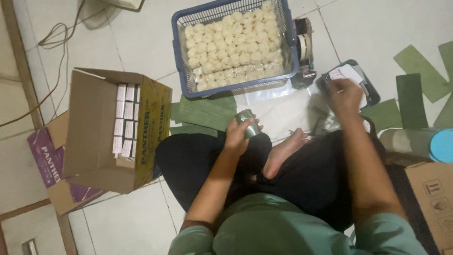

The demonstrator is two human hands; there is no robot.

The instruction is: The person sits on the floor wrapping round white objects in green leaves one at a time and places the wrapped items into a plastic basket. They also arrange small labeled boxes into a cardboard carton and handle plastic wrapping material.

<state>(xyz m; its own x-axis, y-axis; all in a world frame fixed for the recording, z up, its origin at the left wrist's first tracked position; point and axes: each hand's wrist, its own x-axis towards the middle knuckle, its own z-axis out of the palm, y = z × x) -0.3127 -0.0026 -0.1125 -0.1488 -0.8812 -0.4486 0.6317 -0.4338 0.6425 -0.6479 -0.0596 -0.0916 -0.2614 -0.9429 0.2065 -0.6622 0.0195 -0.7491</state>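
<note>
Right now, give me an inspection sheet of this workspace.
Surface: pale tiled floor; person sits cross-legged on it.
Job's things: small metal cup; dark tray with a white slip.
Clutter: blue basket of pale round pieces, green leaf strips, open carton of small boxes, tape dispenser, clear plastic sheet.
Grippers: left hand grips the cup; right hand is over the tray, what it holds unclear.
Cables: thin cable along the left floor.
Surroundings: blue-topped roll, second carton at right.

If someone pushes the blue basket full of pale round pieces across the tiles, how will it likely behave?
The blue basket would probably slide easily, since the tile floor looks smooth. Packed with the pale round pieces, it is likely rather heavy. Its low, wide shape should resist tipping.
</note>
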